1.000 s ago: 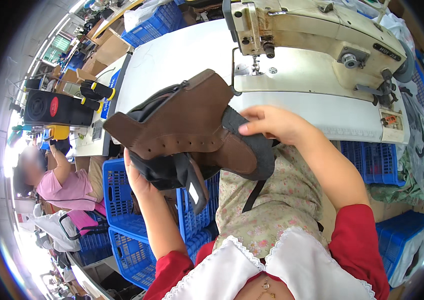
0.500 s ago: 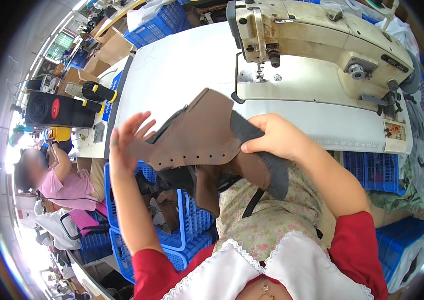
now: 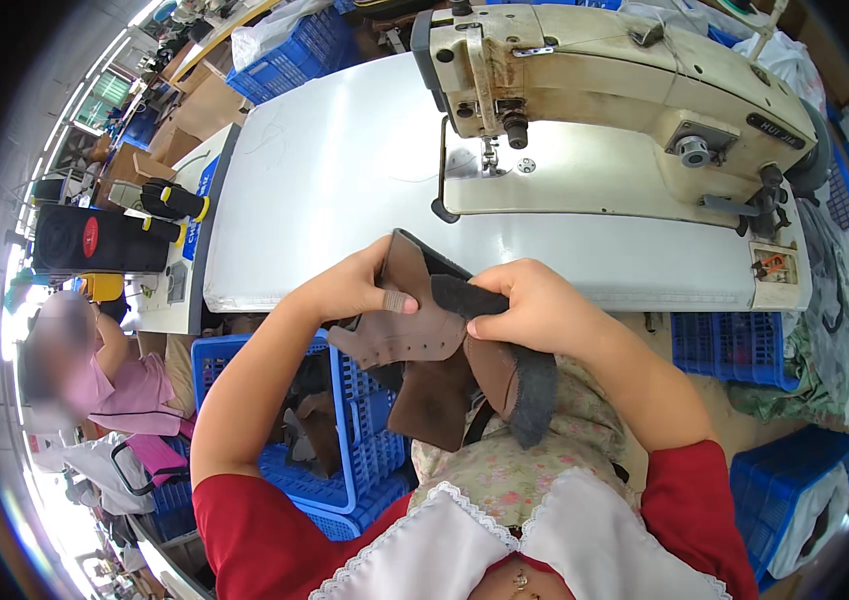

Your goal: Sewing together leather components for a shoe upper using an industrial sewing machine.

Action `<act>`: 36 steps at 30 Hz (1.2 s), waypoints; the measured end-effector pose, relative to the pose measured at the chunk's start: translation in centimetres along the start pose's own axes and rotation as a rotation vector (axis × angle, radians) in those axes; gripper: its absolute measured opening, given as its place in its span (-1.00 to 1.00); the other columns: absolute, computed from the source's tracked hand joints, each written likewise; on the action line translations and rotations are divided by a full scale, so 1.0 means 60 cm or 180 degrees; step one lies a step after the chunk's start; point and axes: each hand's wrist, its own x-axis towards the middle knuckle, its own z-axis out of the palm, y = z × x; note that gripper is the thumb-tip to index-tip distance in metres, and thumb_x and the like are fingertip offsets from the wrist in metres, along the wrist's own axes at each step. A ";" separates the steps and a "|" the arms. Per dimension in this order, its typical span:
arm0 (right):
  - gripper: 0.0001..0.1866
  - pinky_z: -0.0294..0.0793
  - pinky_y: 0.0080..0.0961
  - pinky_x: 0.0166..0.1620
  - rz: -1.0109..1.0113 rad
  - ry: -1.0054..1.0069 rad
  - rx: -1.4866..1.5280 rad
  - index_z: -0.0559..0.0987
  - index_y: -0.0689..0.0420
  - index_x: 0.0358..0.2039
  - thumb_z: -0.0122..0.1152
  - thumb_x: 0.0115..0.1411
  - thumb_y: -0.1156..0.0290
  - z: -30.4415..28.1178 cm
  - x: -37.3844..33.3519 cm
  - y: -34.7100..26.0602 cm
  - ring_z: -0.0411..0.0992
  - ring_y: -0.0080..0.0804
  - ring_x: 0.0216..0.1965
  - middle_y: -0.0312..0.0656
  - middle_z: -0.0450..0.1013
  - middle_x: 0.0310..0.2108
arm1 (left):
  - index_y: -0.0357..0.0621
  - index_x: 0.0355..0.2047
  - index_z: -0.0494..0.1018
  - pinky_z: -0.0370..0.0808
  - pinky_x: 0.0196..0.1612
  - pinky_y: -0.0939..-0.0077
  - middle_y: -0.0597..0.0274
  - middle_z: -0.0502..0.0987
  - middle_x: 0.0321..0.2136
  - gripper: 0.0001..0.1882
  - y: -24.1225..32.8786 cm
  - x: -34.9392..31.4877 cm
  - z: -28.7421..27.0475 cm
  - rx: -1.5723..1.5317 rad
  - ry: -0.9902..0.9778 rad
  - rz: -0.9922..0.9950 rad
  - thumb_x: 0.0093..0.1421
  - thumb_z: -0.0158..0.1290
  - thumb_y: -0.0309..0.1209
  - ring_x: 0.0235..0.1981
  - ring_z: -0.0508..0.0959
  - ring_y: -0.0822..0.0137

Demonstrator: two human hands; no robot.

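Observation:
Both my hands hold a brown leather shoe upper [image 3: 412, 330] over my lap, just in front of the white sewing table [image 3: 324, 190]. It has a row of eyelet holes and dark grey lining along one side. My left hand [image 3: 364, 285] grips its upper left edge, the thumb with a tan band lying across the brown face. On the right, my right hand [image 3: 519, 305] pinches the grey-lined edge between thumb and fingers. Brown flaps hang below the hands. The fingers behind the piece are hidden.
A cream industrial sewing machine [image 3: 604, 110] stands on the table ahead. Blue crates [image 3: 344, 430] with brown pieces sit at my left, another blue crate [image 3: 729, 345] under the table at right. A co-worker in a pink shirt [image 3: 129, 385] sits far left beside a black machine [image 3: 94, 238].
My left hand, open beside the upper before, has closed on its top left edge. The upper has come down and turned, and its flaps now hang more spread.

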 end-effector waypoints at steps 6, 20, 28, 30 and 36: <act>-0.76 0.42 -0.51 -0.32 0.0155 0.0194 0.0218 0.62 0.29 -0.31 0.32 -0.02 0.48 -0.044 0.029 0.011 0.43 -0.57 -0.45 -0.26 0.53 -0.50 | -0.26 -0.12 0.47 0.50 -0.10 0.28 -0.09 0.60 -0.25 -0.33 0.077 0.038 -0.026 0.1205 0.1011 0.0174 -0.11 0.39 -0.03 -0.18 0.61 0.08; -0.57 0.45 -0.27 0.02 0.0064 0.0546 -0.2710 0.56 0.18 -0.07 0.33 0.08 0.24 -0.094 0.094 0.021 0.49 -0.17 -0.04 -0.03 0.50 -0.05 | -0.18 -0.23 0.52 0.51 -0.13 0.13 -0.05 0.62 -0.30 -0.27 0.062 0.237 -0.046 0.3176 0.0738 -0.0050 -0.08 0.24 0.27 -0.20 0.61 -0.06; -0.56 0.53 -0.19 -0.11 0.1127 -0.0179 -0.3227 0.70 0.10 -0.29 0.04 0.30 0.00 -0.082 0.103 -0.014 0.59 -0.14 -0.22 -0.15 0.61 -0.32 | -0.28 -0.29 0.57 0.52 -0.14 0.14 -0.09 0.63 -0.32 -0.19 0.056 0.266 -0.056 0.2899 0.0924 -0.0193 -0.08 0.20 0.34 -0.23 0.62 -0.06; -0.55 0.53 -0.19 -0.10 0.1108 0.0050 -0.3195 0.70 0.10 -0.28 0.02 0.31 0.00 -0.085 0.102 -0.011 0.59 -0.15 -0.22 -0.15 0.61 -0.31 | -0.28 -0.31 0.58 0.52 -0.16 0.14 -0.09 0.63 -0.35 -0.20 0.048 0.276 -0.065 0.2731 0.0966 -0.0295 -0.08 0.20 0.34 -0.25 0.62 -0.05; -0.58 0.52 -0.18 -0.07 0.0357 0.0999 -0.3134 0.69 0.10 -0.28 0.00 0.30 0.05 -0.082 0.076 0.050 0.55 -0.08 -0.16 -0.11 0.59 -0.27 | -0.30 -0.37 0.59 0.53 -0.22 0.17 -0.04 0.63 -0.42 -0.24 0.046 0.274 -0.058 0.2582 0.1097 -0.0447 -0.05 0.21 0.31 -0.33 0.64 0.01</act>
